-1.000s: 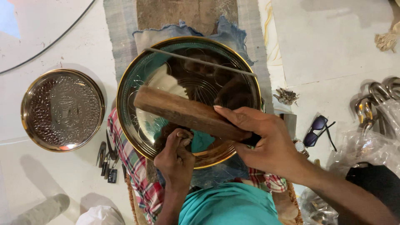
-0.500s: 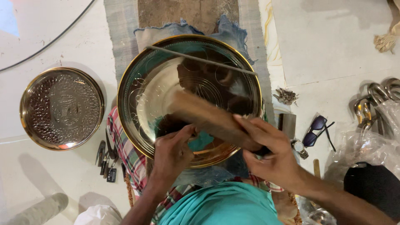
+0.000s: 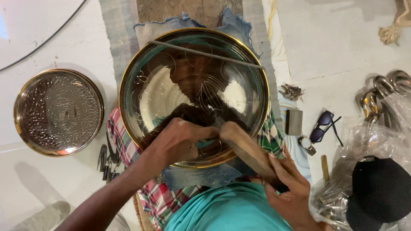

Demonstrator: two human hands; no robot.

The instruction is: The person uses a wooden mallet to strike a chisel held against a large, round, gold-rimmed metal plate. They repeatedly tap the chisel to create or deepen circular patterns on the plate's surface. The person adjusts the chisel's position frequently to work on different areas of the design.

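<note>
A large polished brass plate lies on cloths at the floor's middle; it looks heavy, stiff and slippery, best gripped by its rim. The wooden mallet angles over its near edge, held in the right hand. The left hand, fingers pinched narrow, presses something small and hidden onto the plate.

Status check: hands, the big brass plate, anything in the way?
Left hand pressed on the brass plate. Right hand grips a wooden block over its near rim. Thin metal rod lies across the far side.
</note>
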